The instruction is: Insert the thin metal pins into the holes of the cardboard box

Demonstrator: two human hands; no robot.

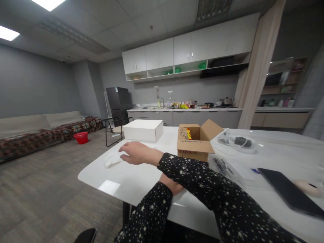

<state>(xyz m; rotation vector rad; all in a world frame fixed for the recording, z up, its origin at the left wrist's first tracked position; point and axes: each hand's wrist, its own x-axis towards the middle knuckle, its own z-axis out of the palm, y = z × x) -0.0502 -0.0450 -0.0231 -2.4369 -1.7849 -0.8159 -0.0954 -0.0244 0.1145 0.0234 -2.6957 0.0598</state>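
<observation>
Head view: our right grip [135, 153] was unclenched and loosely bent just beside a crumpled white scrap [110, 161] on the white counter [136, 175]; we could not tell whether the two touched. Our left grip [172, 185] was partly hidden beneath our star-patterned right sleeve [212, 184], so we could not tell its state. Just beyond the right grip we saw a closed white box [140, 133], then an open cardboard box [194, 146] to its right, and white cables [224, 137] farther right
</observation>
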